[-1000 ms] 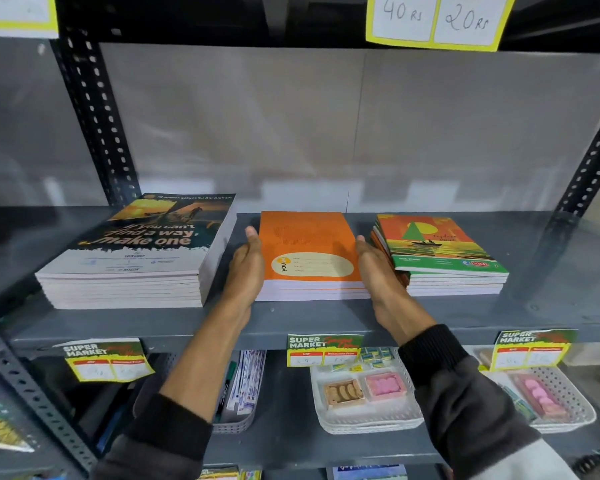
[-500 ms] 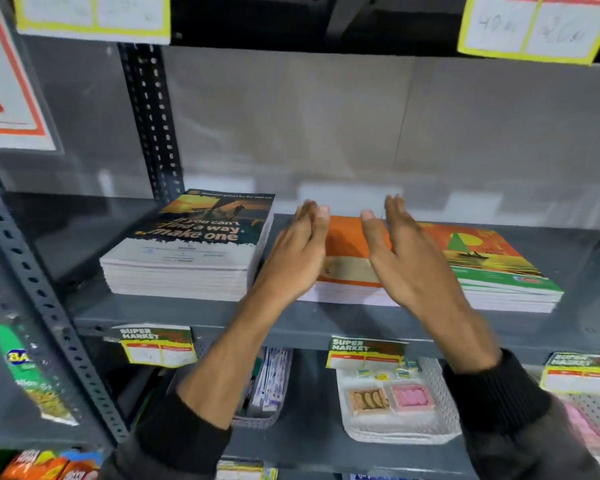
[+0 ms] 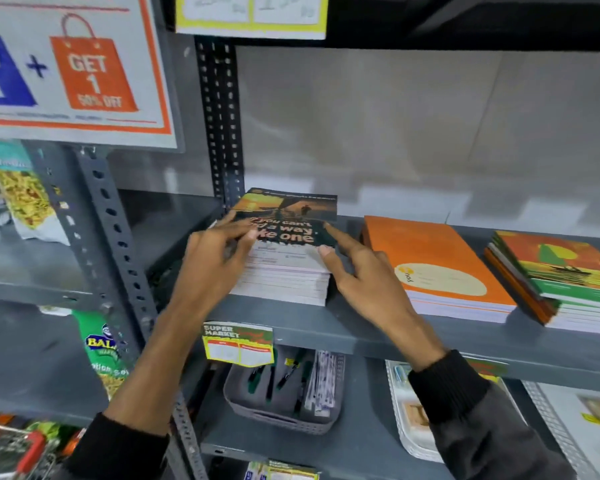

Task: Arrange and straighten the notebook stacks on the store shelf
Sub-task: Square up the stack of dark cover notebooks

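We see 3 notebook stacks on the grey shelf (image 3: 326, 327): the dark-covered stack (image 3: 284, 268) at the left, the orange stack (image 3: 437, 268) in the middle, the green-and-orange stack (image 3: 565, 282) at the right. Our left hand (image 3: 212, 265) rests on the dark stack's left side, fingers spread loosely. Our right hand (image 3: 368, 282) touches its right edge, fingers apart, gripping nothing.

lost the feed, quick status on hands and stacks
Both hands open: left hand and right hand flank the dark stack, fingertips on its cover. Orange stack and green stack untouched. Nothing in the way.
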Demonstrator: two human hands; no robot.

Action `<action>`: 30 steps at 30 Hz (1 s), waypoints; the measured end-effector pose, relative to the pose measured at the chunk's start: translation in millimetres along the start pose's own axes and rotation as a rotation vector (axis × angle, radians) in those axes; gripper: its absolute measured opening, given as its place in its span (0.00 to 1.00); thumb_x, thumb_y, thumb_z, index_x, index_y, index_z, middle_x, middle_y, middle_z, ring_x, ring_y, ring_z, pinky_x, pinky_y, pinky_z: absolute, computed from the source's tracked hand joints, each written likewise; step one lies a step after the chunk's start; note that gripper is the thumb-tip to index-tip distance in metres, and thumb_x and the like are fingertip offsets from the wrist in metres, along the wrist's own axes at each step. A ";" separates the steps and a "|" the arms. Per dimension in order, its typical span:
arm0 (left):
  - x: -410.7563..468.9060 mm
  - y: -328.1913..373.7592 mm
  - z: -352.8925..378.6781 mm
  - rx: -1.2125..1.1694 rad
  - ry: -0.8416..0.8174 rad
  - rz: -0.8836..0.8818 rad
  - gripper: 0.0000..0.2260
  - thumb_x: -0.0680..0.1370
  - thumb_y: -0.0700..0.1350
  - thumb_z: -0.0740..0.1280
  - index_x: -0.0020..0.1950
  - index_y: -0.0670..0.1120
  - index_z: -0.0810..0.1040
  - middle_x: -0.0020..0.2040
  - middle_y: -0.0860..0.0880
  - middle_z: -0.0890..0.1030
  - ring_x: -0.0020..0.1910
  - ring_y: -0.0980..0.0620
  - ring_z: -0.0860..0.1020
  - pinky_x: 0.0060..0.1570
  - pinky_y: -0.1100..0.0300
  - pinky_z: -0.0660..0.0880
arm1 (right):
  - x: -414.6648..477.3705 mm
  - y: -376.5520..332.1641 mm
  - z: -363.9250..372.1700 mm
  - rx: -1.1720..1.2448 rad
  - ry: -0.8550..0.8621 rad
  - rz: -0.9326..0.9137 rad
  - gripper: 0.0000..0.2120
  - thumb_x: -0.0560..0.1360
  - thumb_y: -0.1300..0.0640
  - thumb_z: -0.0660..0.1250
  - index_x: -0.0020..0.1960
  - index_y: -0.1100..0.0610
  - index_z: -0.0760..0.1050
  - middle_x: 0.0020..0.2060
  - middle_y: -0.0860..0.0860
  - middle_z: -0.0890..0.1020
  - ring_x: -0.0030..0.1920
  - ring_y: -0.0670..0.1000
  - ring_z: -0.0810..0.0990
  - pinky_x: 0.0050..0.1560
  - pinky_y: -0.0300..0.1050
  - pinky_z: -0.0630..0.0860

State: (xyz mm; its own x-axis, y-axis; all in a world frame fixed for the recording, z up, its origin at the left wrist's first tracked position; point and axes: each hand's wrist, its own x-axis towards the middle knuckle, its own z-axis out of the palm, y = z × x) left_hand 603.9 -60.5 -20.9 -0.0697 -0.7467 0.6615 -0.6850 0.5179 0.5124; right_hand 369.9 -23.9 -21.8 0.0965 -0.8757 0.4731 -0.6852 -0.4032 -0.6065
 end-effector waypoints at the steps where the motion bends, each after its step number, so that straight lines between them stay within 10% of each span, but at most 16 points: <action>1: -3.1 -10.4 -3.6 0.022 0.019 -0.006 0.12 0.80 0.48 0.65 0.58 0.44 0.83 0.60 0.50 0.81 0.69 0.54 0.71 0.67 0.64 0.65 | -1.0 -0.3 1.1 0.006 0.006 -0.004 0.27 0.80 0.38 0.57 0.76 0.47 0.65 0.42 0.57 0.87 0.43 0.52 0.84 0.42 0.30 0.73; 4: -15.6 -26.1 -7.7 0.001 0.104 -0.048 0.11 0.79 0.49 0.67 0.57 0.47 0.83 0.63 0.48 0.80 0.69 0.55 0.71 0.69 0.62 0.65 | -6.4 -2.8 3.2 -0.020 0.020 -0.055 0.30 0.77 0.35 0.61 0.72 0.51 0.72 0.33 0.42 0.84 0.35 0.35 0.79 0.39 0.22 0.70; 8: -33.2 -34.2 -8.1 -0.110 0.199 -0.086 0.11 0.80 0.50 0.66 0.59 0.50 0.82 0.63 0.58 0.74 0.66 0.66 0.71 0.63 0.75 0.64 | -7.6 0.7 6.3 -0.046 0.020 -0.073 0.28 0.75 0.38 0.67 0.69 0.53 0.76 0.68 0.50 0.76 0.52 0.36 0.80 0.53 0.19 0.66; 11: -38.9 -40.2 -6.2 -0.141 0.245 -0.154 0.14 0.80 0.51 0.65 0.62 0.48 0.81 0.64 0.53 0.77 0.63 0.59 0.75 0.58 0.72 0.70 | -6.4 -0.3 7.4 -0.037 0.039 -0.060 0.26 0.74 0.38 0.68 0.67 0.52 0.78 0.62 0.51 0.82 0.45 0.29 0.78 0.48 0.17 0.65; 15: -37.2 -45.2 -4.0 -0.143 0.279 -0.238 0.13 0.80 0.53 0.63 0.61 0.50 0.80 0.42 0.49 0.84 0.34 0.61 0.75 0.35 0.71 0.70 | -4.3 -0.9 10.5 -0.016 0.070 -0.052 0.26 0.73 0.38 0.70 0.65 0.52 0.80 0.52 0.60 0.85 0.28 0.40 0.75 0.34 0.22 0.67; 21: -35.6 -45.1 -2.0 -0.248 0.276 -0.292 0.14 0.80 0.53 0.64 0.64 0.51 0.79 0.52 0.53 0.84 0.52 0.57 0.80 0.50 0.62 0.76 | -3.3 -2.0 14.7 0.039 0.133 -0.043 0.24 0.72 0.39 0.72 0.62 0.52 0.82 0.37 0.54 0.87 0.22 0.41 0.67 0.31 0.24 0.65; 30: -40.7 -39.6 0.9 -0.223 0.330 -0.275 0.14 0.81 0.48 0.63 0.66 0.50 0.77 0.49 0.55 0.83 0.45 0.64 0.79 0.47 0.70 0.75 | -12.2 -10.3 20.1 0.129 0.184 -0.036 0.21 0.72 0.46 0.74 0.61 0.56 0.82 0.35 0.47 0.87 0.21 0.42 0.68 0.31 0.22 0.64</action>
State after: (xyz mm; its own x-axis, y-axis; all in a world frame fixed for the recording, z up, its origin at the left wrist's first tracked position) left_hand 633.3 -51.0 -68.6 0.3505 -0.7148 0.6052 -0.4707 0.4242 0.7736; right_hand 390.3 -14.4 -34.3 -0.0224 -0.8018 0.5972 -0.5843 -0.4742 -0.6586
